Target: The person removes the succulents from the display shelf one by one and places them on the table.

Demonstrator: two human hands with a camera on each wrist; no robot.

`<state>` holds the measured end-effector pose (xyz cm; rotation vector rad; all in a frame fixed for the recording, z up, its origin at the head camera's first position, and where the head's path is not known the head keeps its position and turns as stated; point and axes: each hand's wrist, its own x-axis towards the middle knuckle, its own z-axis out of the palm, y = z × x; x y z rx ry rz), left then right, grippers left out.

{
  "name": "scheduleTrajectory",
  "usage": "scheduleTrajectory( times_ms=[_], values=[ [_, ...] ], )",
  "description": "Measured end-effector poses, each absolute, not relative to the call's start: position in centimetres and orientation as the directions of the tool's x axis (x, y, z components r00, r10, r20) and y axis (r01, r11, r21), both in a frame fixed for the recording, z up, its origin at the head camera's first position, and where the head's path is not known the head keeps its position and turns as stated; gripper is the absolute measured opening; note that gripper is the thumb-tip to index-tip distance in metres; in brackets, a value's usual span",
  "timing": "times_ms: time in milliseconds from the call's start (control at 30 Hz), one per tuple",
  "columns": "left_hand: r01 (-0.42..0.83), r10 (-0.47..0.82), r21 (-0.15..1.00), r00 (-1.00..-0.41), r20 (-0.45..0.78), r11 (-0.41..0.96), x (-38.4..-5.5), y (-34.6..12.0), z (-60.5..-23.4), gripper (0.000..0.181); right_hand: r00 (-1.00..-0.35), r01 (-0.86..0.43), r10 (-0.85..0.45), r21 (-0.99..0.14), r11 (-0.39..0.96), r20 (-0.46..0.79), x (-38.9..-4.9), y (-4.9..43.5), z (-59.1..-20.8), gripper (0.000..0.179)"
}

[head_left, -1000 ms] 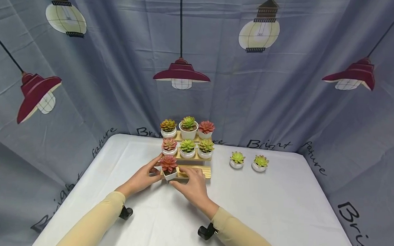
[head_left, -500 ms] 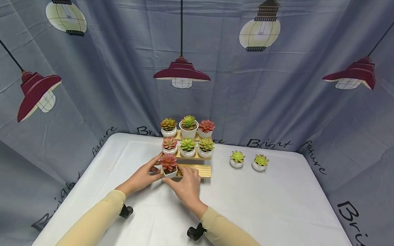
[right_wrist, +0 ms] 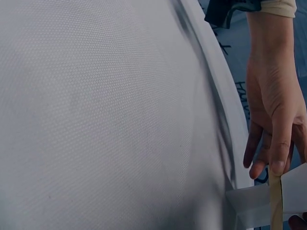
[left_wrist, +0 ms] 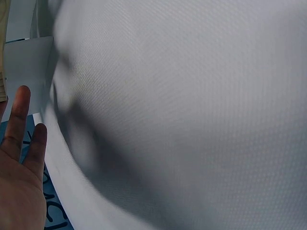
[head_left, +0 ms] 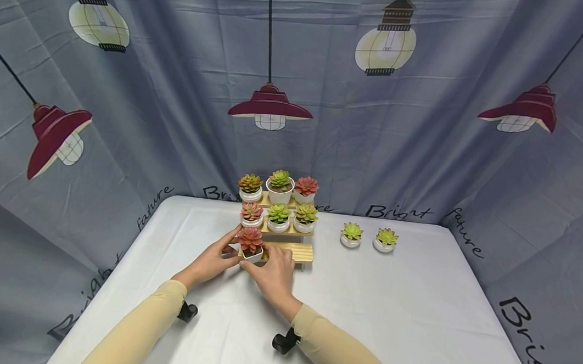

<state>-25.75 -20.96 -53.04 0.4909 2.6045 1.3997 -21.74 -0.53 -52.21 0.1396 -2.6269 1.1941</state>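
A red succulent in a white square pot (head_left: 252,255) stands at the left end of the lowest board of a three-tier wooden plant stand (head_left: 297,252). My right hand (head_left: 275,274) pinches this pot, thumb at its front and forefinger at its right side. In the right wrist view the right thumb (right_wrist: 278,165) lies at the board's edge. My left hand (head_left: 210,263) is at the left end of the same board, thumb near the pot. Its visible fingers (left_wrist: 19,115) are straight in the left wrist view, beside the board's end and a white support (left_wrist: 29,72).
The upper tiers carry several potted succulents, among them a green one (head_left: 278,217) in the middle row and a red one (head_left: 306,188) at the top right. Two small green succulents, one (head_left: 351,236) left of the other (head_left: 384,240), stand right of the stand on the white table (head_left: 388,313).
My right hand has moved left and slightly back, its thumb sliding along the pot's front. The pot has shifted slightly back onto the board. My left hand has stayed nearly still.
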Motion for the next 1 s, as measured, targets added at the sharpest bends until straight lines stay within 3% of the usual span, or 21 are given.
scheduleTrajectory(
  times_ms=[1000],
  values=[
    [0.237,0.357,0.854,-0.932,0.065,0.464,-25.88,-20.86,-53.2,0.091,-0.957,-0.188,0.062,-0.767,0.614,0.284,-21.97,-0.43,-52.63,0.07]
  ],
)
